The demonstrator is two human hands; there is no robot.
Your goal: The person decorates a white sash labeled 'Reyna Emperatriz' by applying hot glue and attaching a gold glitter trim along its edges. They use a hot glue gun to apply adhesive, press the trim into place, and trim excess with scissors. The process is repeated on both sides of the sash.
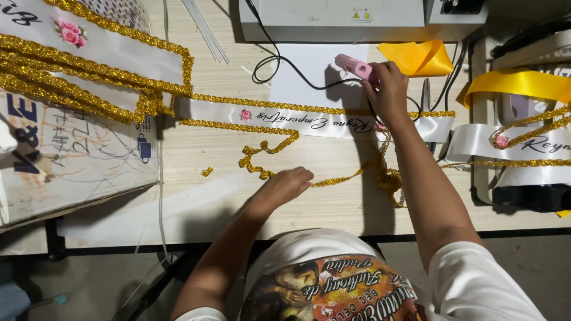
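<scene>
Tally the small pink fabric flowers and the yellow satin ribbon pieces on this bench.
Small pink fabric flowers: 3
Yellow satin ribbon pieces: 2
Total: 5

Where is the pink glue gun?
The pink glue gun is in the right hand, above the white sash, near the yellow ribbon.
</scene>
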